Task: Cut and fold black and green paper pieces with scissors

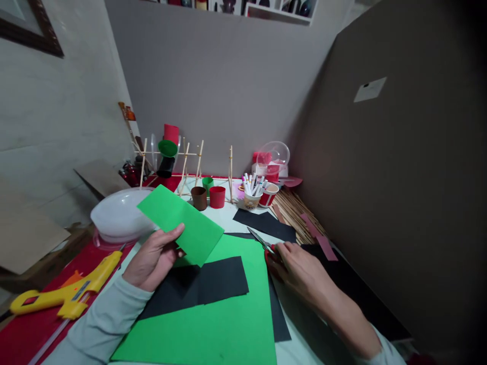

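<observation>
My left hand (154,258) pinches a cut green paper rectangle (180,223) and holds it tilted above the table. Beneath it lies a black paper strip (201,286) on a large green sheet (224,324). My right hand (299,268) rests on the table at the green sheet's right edge, closed around red-handled scissors (264,243) whose blades point up and left.
A yellow glue gun (64,294) lies at the left on a red mat. A white bowl (117,215) sits behind it. Further back stand a wooden stick frame (190,170), small cups (209,196), a marker cup (253,195), black paper (266,223) and bamboo sticks (294,213).
</observation>
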Demonstrator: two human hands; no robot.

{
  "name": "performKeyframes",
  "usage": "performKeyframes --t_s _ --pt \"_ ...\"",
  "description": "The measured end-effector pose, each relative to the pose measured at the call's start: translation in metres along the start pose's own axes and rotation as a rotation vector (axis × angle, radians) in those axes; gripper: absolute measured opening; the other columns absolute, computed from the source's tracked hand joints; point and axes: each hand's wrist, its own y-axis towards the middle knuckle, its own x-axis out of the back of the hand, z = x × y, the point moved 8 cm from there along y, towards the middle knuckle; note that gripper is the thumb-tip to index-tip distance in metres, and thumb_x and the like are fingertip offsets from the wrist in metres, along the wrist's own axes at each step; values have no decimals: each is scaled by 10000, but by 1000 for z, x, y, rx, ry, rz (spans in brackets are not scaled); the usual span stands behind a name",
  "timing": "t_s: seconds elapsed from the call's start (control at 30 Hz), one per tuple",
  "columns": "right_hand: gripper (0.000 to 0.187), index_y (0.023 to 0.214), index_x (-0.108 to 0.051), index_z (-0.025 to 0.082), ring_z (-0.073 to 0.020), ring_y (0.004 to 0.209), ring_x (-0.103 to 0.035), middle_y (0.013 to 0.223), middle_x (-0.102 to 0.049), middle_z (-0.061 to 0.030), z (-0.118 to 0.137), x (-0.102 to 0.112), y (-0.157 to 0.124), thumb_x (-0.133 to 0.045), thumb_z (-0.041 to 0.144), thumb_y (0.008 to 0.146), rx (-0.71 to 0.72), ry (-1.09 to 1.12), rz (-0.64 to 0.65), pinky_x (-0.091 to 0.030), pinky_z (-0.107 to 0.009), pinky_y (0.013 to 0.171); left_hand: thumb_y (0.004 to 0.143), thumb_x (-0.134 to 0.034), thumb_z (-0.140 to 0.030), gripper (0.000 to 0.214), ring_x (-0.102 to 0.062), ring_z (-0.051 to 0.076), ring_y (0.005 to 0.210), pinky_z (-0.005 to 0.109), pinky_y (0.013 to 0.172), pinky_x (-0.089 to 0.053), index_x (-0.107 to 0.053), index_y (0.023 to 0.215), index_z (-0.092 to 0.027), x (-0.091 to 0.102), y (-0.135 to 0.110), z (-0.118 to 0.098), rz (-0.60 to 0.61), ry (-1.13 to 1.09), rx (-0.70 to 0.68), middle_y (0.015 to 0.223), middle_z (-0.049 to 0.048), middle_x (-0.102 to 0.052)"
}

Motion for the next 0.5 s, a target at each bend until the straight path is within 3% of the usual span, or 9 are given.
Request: performKeyframes --t_s 0.17,0.23,0.3,0.4,0.43,0.5 --pt "71 829 -552 199 -285 719 -596 786 -629 -137 -15 -19 -13 -503 150 817 -6 -133 3 -418 -358 626 657 -835 -124 221 -647 147 578 216 451 -508 -716 842 -146 -4 -2 -3 16 -64 10 739 26 -738" --pt "62 879 -550 198 -262 689 -599 833 -628 -129 -17 -11 -13 -514 189 830 -6 -148 -7 -439 -354 609 654 -834 -108 213 -648 141 568 203 429 -490 -714 826 -145 -2 -2 -5 -9 -87 3 721 18 -736" --pt "172 1018 -543 201 -247 721 -621 937 -637 -131 -16 6 -14 -531 257 856 -20 -48 -50 -476 -353 621 659 -827 -95 195 -640 130 543 194 407 -470 -709 806 -146 1 -1 -7 -38 -112 -9 687 1 -723" --pt "411 1177 -504 253 -268 871 -652 1026 -645 -125 -14 32 -19 -660 433 842 -165 542 -140 -532 -370 698 687 -801 -79 158 -626 119 506 187 382 -444 -704 796 -141 4 0 -9 -52 -143 -11 663 1 -716" --pt "512 1210 -495 268 -256 809 -653 986 -648 -110 -10 31 -20 -709 496 805 -229 762 -112 -530 -357 646 700 -786 -71 149 -627 121 501 192 387 -451 -707 806 -139 4 1 -9 -51 -152 -8 674 12 -723" --pt "764 1290 -482 310 -193 614 -587 895 -635 -58 16 13 -18 -824 578 662 -286 1134 99 -468 -308 496 726 -755 -58 143 -641 134 510 207 416 -483 -712 837 -137 4 2 -9 -46 -170 -4 706 36 -742"
